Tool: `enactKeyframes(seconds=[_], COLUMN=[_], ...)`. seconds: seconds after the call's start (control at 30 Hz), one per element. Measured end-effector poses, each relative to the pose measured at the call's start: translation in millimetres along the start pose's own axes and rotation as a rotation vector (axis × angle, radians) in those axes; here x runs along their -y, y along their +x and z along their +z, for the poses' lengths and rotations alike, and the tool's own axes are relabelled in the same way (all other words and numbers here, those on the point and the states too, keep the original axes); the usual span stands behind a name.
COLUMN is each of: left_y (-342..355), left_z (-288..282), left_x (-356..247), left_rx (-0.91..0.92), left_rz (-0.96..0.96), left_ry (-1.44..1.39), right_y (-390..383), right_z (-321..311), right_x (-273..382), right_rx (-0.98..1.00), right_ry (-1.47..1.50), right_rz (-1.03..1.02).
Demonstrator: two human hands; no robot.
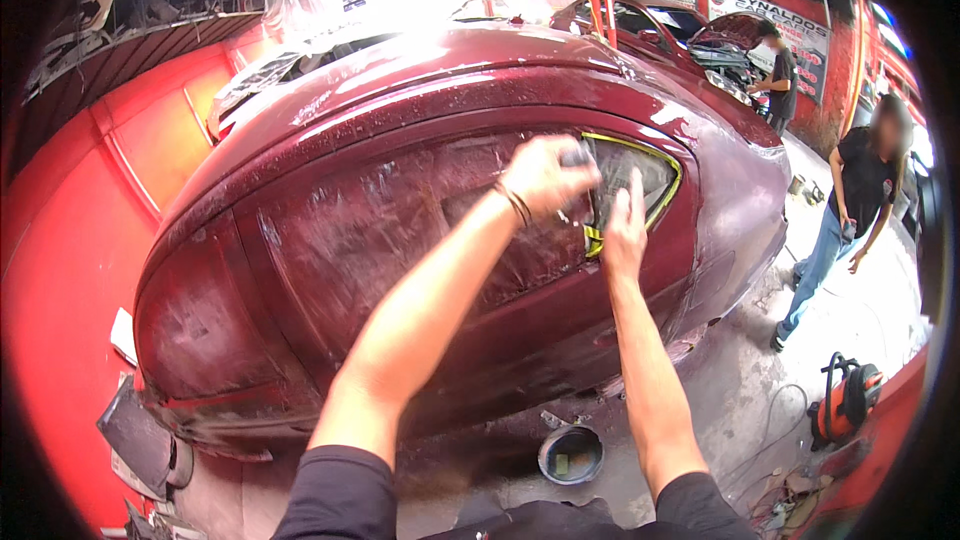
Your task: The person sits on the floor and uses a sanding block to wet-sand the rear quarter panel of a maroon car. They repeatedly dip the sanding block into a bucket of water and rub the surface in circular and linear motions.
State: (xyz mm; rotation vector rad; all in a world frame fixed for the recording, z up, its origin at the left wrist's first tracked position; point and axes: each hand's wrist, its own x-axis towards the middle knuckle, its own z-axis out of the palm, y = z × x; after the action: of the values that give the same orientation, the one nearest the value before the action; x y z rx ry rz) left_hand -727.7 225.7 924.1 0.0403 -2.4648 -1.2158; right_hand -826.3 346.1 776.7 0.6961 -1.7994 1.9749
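A dark red car [450,295] fills the middle of the view, its side dull and streaked with pale residue. Toward its rear, a small quarter window [645,180] is covered in grey and edged with yellow-green masking tape [680,180]. My left hand [545,180], with a dark band at the wrist, is closed on a small dark block-like piece [576,157] by the window's front edge; its exact kind is blurred. Just to the right, my right hand [626,230] is raised before the window's lower part, fingers stretched and together, holding nothing visible. Whether its fingers touch the car is unclear.
A dark bucket [570,455] with a small piece inside stands on the floor below the car. An orange and black shop vacuum [845,400] stands at right near a trailing hose. One person [862,190] stands at right, another [780,80] beside a car with its hood up.
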Motion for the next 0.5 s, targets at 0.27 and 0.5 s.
enactKeyframes(seconds=[0.27, 0.5], left_y=[85.1, 67.7], left_z=[-197.1, -274.5], left_x=[-7.6, 24.4], left_rx=[-0.195, -0.026], left_rz=[0.116, 0.156], left_ry=[0.524, 0.412], right_y=[-19.9, 18.7], right_z=[222.1, 165.0], right_x=[121.1, 70.0], right_rx=[0.367, 0.273], right_ry=[-0.612, -0.731], right_rz=[-0.810, -0.701])
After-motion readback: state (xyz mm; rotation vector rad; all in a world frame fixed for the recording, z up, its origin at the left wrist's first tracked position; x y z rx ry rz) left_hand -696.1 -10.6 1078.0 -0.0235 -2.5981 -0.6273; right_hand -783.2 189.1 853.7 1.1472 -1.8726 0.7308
